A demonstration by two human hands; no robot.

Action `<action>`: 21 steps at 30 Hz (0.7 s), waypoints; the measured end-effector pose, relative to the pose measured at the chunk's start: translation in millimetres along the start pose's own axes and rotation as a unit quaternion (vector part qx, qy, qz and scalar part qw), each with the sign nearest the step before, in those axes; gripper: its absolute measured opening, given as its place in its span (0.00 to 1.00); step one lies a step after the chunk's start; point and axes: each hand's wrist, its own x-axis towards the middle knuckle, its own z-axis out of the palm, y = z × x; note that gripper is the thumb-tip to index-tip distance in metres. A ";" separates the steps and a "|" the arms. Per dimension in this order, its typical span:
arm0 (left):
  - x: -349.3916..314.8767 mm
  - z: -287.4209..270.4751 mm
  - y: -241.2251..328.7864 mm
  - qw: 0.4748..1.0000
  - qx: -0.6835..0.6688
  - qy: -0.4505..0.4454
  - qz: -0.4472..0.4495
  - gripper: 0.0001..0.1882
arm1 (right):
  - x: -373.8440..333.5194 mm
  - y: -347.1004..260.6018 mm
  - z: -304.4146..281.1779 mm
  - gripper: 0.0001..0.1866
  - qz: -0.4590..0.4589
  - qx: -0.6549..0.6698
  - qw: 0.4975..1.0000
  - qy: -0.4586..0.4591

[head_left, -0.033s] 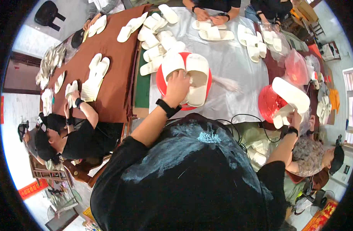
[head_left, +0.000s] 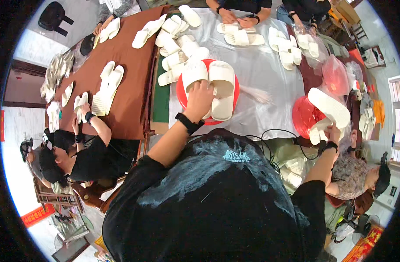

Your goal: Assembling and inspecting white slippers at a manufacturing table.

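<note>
A pair of white slippers lies side by side on a red round disc point(head_left: 180, 89) in the middle of the table. My left hand point(head_left: 200, 101) is closed on the left slipper point(head_left: 194, 72), its fingers tucked at the edge of the strap. Beside it the right slipper point(head_left: 222, 87) lies untouched. Farther right, my right hand point(head_left: 333, 132) grips a white slipper point(head_left: 319, 132) by its near end; the fingers are partly hidden. Another large white slipper point(head_left: 328, 107) lies just beyond that hand, overlapping a shiny red round thing point(head_left: 305, 115).
A heap of white slippers point(head_left: 176, 59) lies behind the disc on the left. Co-workers sit around, with one person's hands point(head_left: 239, 19) at slippers across the table. A pink plastic bag point(head_left: 335, 76) stands at the right. Black cables point(head_left: 274, 131) run along the near edge.
</note>
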 end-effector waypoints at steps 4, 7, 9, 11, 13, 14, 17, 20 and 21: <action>0.6 -0.9 -6.9 0.992 -0.066 0.080 0.071 0.15 | 56.5 50.1 -86.1 0.24 -0.257 -0.131 0.956 -0.058; -9.2 -3.3 -5.2 0.994 -0.023 0.075 0.074 0.17 | 76.6 71.4 -23.8 0.25 -0.068 -0.080 0.994 -0.040; -9.4 0.3 -7.6 0.993 -0.062 0.079 0.069 0.17 | 84.7 74.0 -37.7 0.25 -0.360 -0.298 0.882 -0.054; -10.2 -4.7 0.7 0.996 -0.038 0.056 0.065 0.19 | 56.4 71.0 25.8 0.24 -0.339 -0.318 0.886 0.005; -18.9 -9.7 -0.7 0.996 -0.045 0.054 0.047 0.19 | 12.4 31.9 78.9 0.16 -0.316 -0.304 0.899 -0.004; -23.6 -14.3 -1.2 0.996 -0.065 0.054 0.042 0.20 | -12.7 -6.0 105.7 0.13 -0.289 -0.298 0.910 0.003; -31.2 -55.2 8.7 0.991 -0.127 0.006 0.032 0.23 | -107.4 -73.3 156.8 0.14 -0.489 -0.263 0.831 -0.014; -33.8 -68.8 8.8 0.938 -0.336 -0.019 0.087 0.25 | -220.7 -137.4 219.8 0.13 -0.306 -0.202 0.912 -0.185; -32.3 -82.7 16.2 0.906 -0.415 -0.056 0.068 0.24 | -251.9 -152.7 235.7 0.14 -0.406 -0.262 0.859 -0.170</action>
